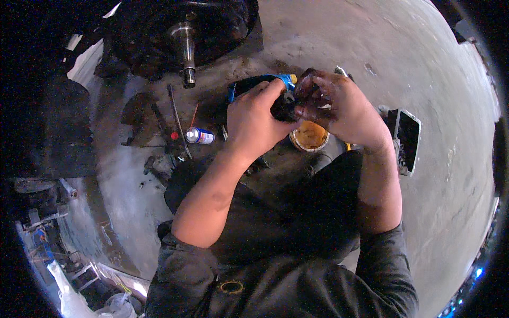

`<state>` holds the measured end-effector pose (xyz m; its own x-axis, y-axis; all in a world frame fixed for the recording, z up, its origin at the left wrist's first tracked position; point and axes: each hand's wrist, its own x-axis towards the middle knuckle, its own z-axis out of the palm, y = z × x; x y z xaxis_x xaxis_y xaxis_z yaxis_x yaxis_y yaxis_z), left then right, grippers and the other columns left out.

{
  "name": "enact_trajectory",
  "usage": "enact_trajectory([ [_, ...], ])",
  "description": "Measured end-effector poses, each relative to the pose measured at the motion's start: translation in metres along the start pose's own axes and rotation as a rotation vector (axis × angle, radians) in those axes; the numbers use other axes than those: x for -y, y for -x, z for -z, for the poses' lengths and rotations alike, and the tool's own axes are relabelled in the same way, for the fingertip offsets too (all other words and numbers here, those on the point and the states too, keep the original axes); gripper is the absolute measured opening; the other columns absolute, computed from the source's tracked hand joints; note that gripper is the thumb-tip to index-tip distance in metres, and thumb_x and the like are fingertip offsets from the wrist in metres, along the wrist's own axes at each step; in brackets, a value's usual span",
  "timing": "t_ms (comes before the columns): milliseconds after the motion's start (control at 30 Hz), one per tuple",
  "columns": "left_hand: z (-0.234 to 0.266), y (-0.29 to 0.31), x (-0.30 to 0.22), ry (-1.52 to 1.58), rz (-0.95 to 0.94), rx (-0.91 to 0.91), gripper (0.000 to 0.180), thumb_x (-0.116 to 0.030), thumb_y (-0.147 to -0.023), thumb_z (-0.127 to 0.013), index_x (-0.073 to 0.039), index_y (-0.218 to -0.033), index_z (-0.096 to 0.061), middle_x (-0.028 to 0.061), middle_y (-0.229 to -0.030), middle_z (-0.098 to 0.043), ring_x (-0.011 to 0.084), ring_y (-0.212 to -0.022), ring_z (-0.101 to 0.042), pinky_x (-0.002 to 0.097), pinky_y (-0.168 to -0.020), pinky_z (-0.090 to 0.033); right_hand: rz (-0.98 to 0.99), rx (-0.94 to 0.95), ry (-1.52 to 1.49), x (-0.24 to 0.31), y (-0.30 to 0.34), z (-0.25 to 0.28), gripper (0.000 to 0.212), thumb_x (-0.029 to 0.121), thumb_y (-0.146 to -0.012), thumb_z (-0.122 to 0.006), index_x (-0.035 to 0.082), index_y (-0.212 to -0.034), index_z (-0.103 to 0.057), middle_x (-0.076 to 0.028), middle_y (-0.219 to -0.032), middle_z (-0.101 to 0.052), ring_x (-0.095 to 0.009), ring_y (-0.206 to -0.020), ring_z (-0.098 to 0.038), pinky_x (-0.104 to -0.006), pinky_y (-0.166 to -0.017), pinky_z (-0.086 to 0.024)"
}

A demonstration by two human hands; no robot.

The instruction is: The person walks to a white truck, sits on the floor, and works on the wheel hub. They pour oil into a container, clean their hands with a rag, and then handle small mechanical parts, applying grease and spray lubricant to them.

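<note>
My left hand (253, 119) and my right hand (339, 106) meet in front of me around a small dark round part (283, 107), greasy and mostly hidden by the fingers. Both hands grip it; the right fingers are smeared with dark grease. Just below the hands stands an open tub of orange-brown grease (309, 135). Behind the left hand lies a dark power tool with blue trim (260, 83).
A bare steel axle spindle (185, 50) juts from a dark hub at the top. On the concrete floor lie a spray can (200, 135), a long thin rod (178, 122), small tools, and a phone (407, 139) at right. Cluttered junk sits at lower left.
</note>
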<state>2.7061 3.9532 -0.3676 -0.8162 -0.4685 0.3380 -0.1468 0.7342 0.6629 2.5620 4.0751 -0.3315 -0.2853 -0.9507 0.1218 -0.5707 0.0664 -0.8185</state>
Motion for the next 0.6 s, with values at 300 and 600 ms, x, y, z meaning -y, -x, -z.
enact_trajectory([
  [300, 0.008, 0.01, 0.003, -0.051, 0.034, -0.035, 0.048, -0.023, -0.063, -0.087, -0.011, -0.101, -0.061, 0.0111, -0.092, -0.07, 0.034, -0.086, -0.068, 0.0398, -0.071, -0.054, 0.01, -0.018, 0.001, 0.007, -0.001, -0.014, 0.021, 0.016, -0.091, -0.068, -0.002, -0.097, -0.062, -0.007, -0.076, -0.061, -0.01, -0.067, -0.05, -0.03, -0.063, -0.045],
  [600, 0.014, 0.014, 0.017, -0.064, 0.01, -0.126, 0.047, -0.028, -0.063, -0.086, -0.012, -0.099, -0.06, 0.0108, -0.088, -0.069, 0.0345, -0.082, -0.068, 0.0426, -0.069, -0.053, -0.063, -0.01, -0.213, 0.005, -0.01, -0.026, 0.021, 0.018, -0.088, -0.069, -0.001, -0.096, -0.066, -0.016, -0.083, -0.07, -0.025, -0.075, -0.068, -0.0361, -0.071, -0.052],
])
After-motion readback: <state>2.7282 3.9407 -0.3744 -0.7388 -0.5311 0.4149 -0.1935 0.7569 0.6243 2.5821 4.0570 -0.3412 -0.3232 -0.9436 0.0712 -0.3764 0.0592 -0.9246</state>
